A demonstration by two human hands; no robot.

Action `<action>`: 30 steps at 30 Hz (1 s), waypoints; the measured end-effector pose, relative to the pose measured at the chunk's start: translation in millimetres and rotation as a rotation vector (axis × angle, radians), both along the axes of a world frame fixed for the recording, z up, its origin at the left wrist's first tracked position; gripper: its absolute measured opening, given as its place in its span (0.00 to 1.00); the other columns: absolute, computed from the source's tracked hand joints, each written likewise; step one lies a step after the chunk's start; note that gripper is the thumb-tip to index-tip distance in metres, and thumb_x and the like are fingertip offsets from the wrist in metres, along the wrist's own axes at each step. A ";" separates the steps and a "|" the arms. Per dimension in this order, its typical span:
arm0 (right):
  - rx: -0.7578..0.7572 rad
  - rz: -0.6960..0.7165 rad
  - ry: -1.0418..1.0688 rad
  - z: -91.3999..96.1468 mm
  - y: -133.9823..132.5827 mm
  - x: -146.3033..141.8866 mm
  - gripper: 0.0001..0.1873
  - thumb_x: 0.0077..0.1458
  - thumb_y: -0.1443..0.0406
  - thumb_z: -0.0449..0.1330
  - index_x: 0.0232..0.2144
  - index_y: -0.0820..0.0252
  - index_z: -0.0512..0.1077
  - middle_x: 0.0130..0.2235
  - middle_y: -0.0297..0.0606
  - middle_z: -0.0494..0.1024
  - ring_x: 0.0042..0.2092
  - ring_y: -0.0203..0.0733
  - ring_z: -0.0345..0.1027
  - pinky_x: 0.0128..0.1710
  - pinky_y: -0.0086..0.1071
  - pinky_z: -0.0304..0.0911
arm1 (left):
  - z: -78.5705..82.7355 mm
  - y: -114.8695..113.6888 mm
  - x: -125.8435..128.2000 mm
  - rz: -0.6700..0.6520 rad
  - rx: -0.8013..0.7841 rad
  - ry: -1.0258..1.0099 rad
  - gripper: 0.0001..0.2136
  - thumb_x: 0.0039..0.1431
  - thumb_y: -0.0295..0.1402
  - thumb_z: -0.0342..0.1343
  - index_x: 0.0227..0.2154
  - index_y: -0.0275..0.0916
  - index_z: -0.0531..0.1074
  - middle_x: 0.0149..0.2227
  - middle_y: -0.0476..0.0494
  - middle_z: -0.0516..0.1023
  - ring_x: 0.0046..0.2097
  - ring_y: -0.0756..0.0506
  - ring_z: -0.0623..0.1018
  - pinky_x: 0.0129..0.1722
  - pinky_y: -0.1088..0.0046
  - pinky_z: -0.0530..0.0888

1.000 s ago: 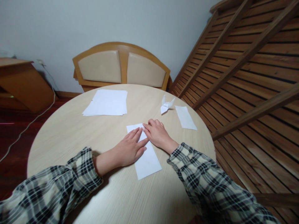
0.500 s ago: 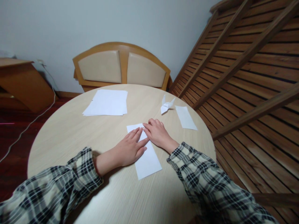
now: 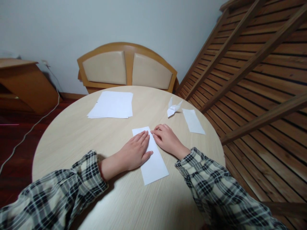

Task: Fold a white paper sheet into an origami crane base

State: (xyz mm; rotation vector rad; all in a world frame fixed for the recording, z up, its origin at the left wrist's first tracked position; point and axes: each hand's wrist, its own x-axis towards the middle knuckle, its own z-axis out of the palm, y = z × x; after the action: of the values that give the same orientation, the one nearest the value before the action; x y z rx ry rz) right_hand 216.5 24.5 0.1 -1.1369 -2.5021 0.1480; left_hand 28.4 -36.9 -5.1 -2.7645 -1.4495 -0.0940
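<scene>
A narrow white sheet of paper (image 3: 155,166), which looks folded lengthwise, lies at a slant on the round table. My left hand (image 3: 135,150) rests flat across its upper part, fingers stretched out and thumb apart. At the sheet's upper right edge is my right hand (image 3: 166,137), its fingers curled and thumb and index fingertips close together on the edge. Beyond my right hand stands a white origami crane (image 3: 173,109). A white strip of paper (image 3: 193,121) lies to the right of the crane.
A stack of white paper (image 3: 112,104) lies at the back left of the round table (image 3: 72,137). Behind the table is a padded wooden headboard (image 3: 128,64). Slatted wooden boards (image 3: 263,83) lean along the right side. A cable (image 3: 31,127) runs over the floor at left.
My right hand has drawn slightly away to the right from my left fingers, along the sheet's edge. My left thumb and index finger have shifted. The whole view has moved a little.
</scene>
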 end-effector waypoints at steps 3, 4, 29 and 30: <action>0.006 0.029 -0.004 1.4 -2.4 2.0 0.13 0.63 0.66 0.53 0.42 0.60 0.77 0.39 0.42 0.73 0.45 0.44 0.62 0.48 0.37 0.59 | 0.2 0.7 0.1 0.001 -0.001 0.005 0.32 0.68 0.46 0.37 0.63 0.22 0.55 0.67 0.26 0.53 0.68 0.37 0.52 0.66 0.62 0.52; 0.007 0.038 -0.001 1.4 -3.1 2.6 0.13 0.62 0.66 0.53 0.41 0.61 0.78 0.39 0.42 0.73 0.45 0.44 0.62 0.48 0.37 0.59 | 0.2 0.7 0.1 0.002 -0.003 0.006 0.32 0.68 0.46 0.37 0.63 0.22 0.55 0.67 0.26 0.53 0.68 0.37 0.53 0.66 0.62 0.52; 0.079 0.019 -0.085 -6.1 -7.7 -3.6 0.16 0.62 0.68 0.53 0.49 0.58 0.74 0.45 0.42 0.74 0.49 0.46 0.62 0.48 0.39 0.58 | -14.8 19.2 -14.1 0.061 0.008 -0.029 0.32 0.68 0.46 0.36 0.63 0.22 0.55 0.67 0.26 0.53 0.69 0.36 0.51 0.66 0.60 0.51; 0.078 0.019 -0.085 -6.4 -6.8 -3.9 0.15 0.62 0.68 0.53 0.49 0.57 0.74 0.44 0.41 0.74 0.48 0.46 0.62 0.48 0.39 0.58 | -14.7 19.3 -14.0 0.065 0.010 -0.031 0.32 0.68 0.46 0.36 0.63 0.22 0.54 0.67 0.26 0.53 0.69 0.36 0.51 0.66 0.60 0.51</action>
State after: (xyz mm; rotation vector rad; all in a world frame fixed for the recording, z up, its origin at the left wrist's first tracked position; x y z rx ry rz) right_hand 212.7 17.6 -6.3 -1.1099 -2.5688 0.0069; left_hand 14.4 -17.6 -19.8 -2.7170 -1.5409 -0.1434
